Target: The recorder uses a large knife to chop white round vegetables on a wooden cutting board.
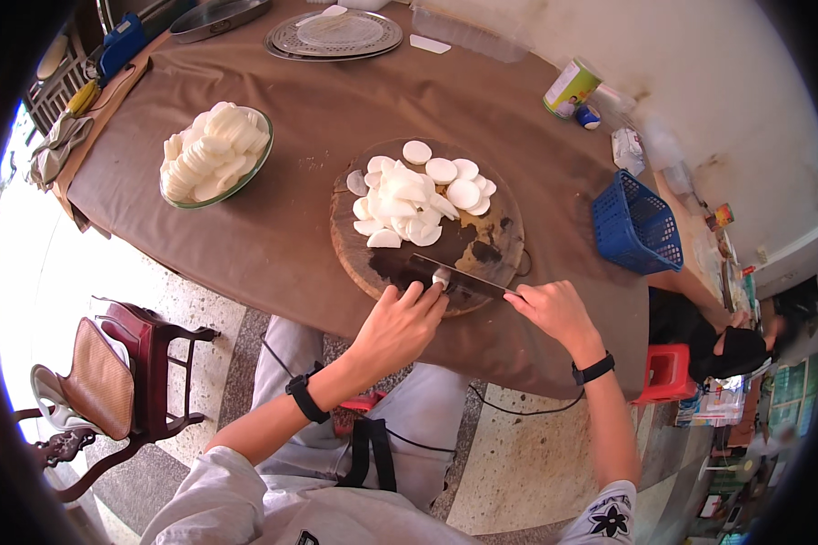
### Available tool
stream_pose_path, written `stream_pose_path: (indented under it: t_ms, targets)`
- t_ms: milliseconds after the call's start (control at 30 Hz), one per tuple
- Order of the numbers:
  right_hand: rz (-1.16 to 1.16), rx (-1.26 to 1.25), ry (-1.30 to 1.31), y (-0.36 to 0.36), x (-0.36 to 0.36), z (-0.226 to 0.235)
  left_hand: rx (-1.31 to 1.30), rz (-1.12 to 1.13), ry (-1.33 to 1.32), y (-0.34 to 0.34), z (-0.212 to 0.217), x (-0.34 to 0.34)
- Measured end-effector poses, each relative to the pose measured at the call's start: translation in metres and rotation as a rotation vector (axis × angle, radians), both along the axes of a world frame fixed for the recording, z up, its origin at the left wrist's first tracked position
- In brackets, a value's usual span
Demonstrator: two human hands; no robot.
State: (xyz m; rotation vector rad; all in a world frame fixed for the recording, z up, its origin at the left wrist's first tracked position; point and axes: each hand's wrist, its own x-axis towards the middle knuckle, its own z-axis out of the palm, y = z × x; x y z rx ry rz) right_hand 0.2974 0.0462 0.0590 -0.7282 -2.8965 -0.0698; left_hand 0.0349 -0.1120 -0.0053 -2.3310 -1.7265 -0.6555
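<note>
I see a big brown-covered table, a bit wrinkly on top. A round wooden board sits on it, and a bowl stands apart from the board. Round metal trays lie far off, near a flat white piece. A green-and-white can stands beside a little blue thing. A blue basket sits by the edge.

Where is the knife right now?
In the head view, right of centre: the right hand holds the knife over the round board, beside the left hand.
</note>
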Motion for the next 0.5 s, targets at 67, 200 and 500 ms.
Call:
stream_pose_path:
  t_ms: [67, 200, 500]
  targets:
    - [0.009, -0.009, -0.013, 0.002, -0.002, 0.003, -0.016, -0.018, 0.014, 0.000, 0.000, 0.000]
    - [-0.004, -0.072, 0.000, 0.004, -0.005, 0.004, -0.003, -0.034, 0.037, 0.001, -0.001, -0.002]
    - [-0.135, -0.101, 0.222, -0.012, 0.013, -0.028, -0.018, -0.082, 0.016, 0.009, 0.005, -0.007]
